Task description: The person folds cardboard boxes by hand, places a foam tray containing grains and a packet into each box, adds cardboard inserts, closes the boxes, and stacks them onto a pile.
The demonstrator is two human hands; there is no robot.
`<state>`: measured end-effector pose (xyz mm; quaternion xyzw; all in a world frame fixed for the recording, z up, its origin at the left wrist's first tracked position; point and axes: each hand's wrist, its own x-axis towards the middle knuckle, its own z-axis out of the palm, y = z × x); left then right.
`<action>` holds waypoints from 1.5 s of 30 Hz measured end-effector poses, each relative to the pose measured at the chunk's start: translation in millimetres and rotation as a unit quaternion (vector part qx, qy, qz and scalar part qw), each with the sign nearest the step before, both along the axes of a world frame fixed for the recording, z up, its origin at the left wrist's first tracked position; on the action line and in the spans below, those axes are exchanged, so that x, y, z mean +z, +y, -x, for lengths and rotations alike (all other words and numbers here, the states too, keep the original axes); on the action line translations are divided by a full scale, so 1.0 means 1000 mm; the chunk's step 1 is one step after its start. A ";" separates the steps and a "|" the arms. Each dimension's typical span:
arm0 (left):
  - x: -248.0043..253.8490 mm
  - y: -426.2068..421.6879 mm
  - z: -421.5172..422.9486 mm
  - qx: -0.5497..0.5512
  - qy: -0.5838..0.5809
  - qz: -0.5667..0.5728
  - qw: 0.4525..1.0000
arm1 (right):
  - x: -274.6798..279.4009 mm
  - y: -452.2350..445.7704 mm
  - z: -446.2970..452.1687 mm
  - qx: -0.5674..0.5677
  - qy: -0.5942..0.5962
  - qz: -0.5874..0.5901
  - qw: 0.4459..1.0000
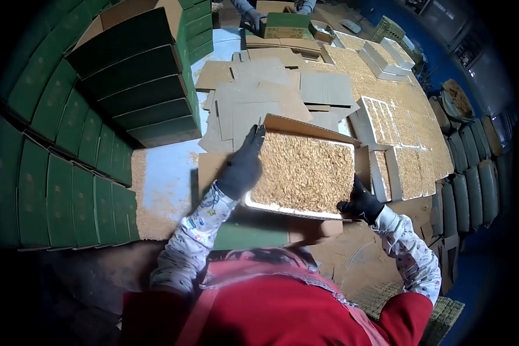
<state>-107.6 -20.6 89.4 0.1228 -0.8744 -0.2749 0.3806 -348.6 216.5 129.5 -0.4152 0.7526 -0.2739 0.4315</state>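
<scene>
Directly in front of me is an open cardboard box [308, 128] with a white-rimmed tray [271, 207] inside it. Tan, flaky material like wood shavings or husks [305, 173] fills the tray to the rim. My left hand [242, 167], in a dark glove, grips the left side, its fingers reaching up to the far left corner. At the near right corner, my right hand [363, 203], also gloved, is closed round the edge; some of its fingers are hidden. Beneath the near edge lies a green cardboard panel [251, 233], partly covered.
Green boxes [57, 202] are stacked along the left, with a taller stack [150, 75] beside them. Flat cardboard sheets [259, 92] cover the middle of the table. Filled white trays [386, 124] stand at right, near stuffed sacks [470, 196]. Across the table, a co-worker's hands [254, 20] hold a green box.
</scene>
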 end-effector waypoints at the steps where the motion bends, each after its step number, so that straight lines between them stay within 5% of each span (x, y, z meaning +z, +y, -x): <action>1: 0.003 0.001 -0.002 -0.013 0.011 0.009 1.000 | 0.000 -0.003 0.000 0.048 0.162 -0.048 0.984; 3: 0.005 -0.006 0.000 0.015 -0.077 -0.187 0.979 | -0.033 0.001 0.009 0.098 0.291 0.008 0.952; 4: 0.011 -0.011 0.007 0.001 -0.020 -0.269 0.963 | -0.023 -0.011 0.001 0.134 0.297 0.031 0.945; 5: 0.006 -0.024 0.013 -0.004 -0.023 -0.266 0.964 | -0.068 -0.008 0.030 0.227 0.325 0.001 0.918; 7: -0.027 -0.060 0.030 -0.016 0.187 -0.603 0.775 | -0.053 -0.011 0.012 0.222 0.403 0.033 0.887; 8: -0.074 -0.091 0.046 0.108 0.054 -0.483 0.867 | -0.038 -0.012 -0.004 0.200 0.467 0.060 0.859; 9: -0.119 -0.121 0.062 0.234 -0.094 -0.353 0.901 | -0.002 -0.024 -0.022 0.174 0.457 0.048 0.871; 11: -0.137 -0.135 0.051 0.328 -0.314 -0.196 0.869 | 0.034 -0.024 -0.023 0.023 0.427 0.240 0.872; 15: -0.162 -0.155 0.053 0.324 -0.406 -0.134 0.844 | 0.015 0.007 0.049 -0.279 0.362 0.199 0.867; 17: -0.170 -0.164 0.054 0.316 -0.425 -0.116 0.840 | -0.076 0.038 0.105 -0.333 0.277 0.226 0.872; 21: -0.171 -0.179 0.053 0.310 -0.439 -0.101 0.837 | -0.197 0.063 0.108 -0.270 0.277 0.132 0.913; 25: -0.161 -0.190 0.043 0.306 -0.426 -0.105 0.845 | -0.239 0.045 0.086 0.062 0.316 0.104 0.941; 30: -0.122 -0.208 0.039 0.295 -0.325 -0.134 0.888 | -0.269 0.054 0.108 0.056 0.388 0.046 0.919; 34: -0.020 -0.159 0.046 0.257 -0.042 -0.187 0.947 | -0.254 0.068 0.138 0.003 0.342 0.076 0.937; 35: 0.012 -0.130 0.050 0.232 0.040 -0.191 0.953 | -0.257 0.071 0.141 -0.047 0.408 0.149 0.899; 37: 0.056 -0.109 0.032 0.267 0.015 0.007 0.964 | -0.222 0.066 0.139 -0.080 0.311 0.036 0.946; 40: 0.103 -0.029 0.036 0.313 -0.119 0.116 0.935 | -0.260 0.069 0.130 -0.107 0.356 0.074 0.925; 41: 0.100 -0.020 0.038 0.178 -0.026 0.317 0.931 | -0.260 0.067 0.126 -0.108 0.362 0.097 0.921; 42: 0.107 0.004 0.033 0.177 -0.145 0.458 0.859 | -0.258 0.064 0.125 -0.102 0.362 0.101 0.921; 44: 0.118 0.041 0.036 -0.054 -0.316 0.364 0.875 | -0.253 0.059 0.123 -0.104 0.337 0.029 0.935; 45: 0.111 0.049 0.035 -0.119 -0.278 0.471 0.829 | -0.253 0.058 0.122 -0.100 0.338 0.031 0.935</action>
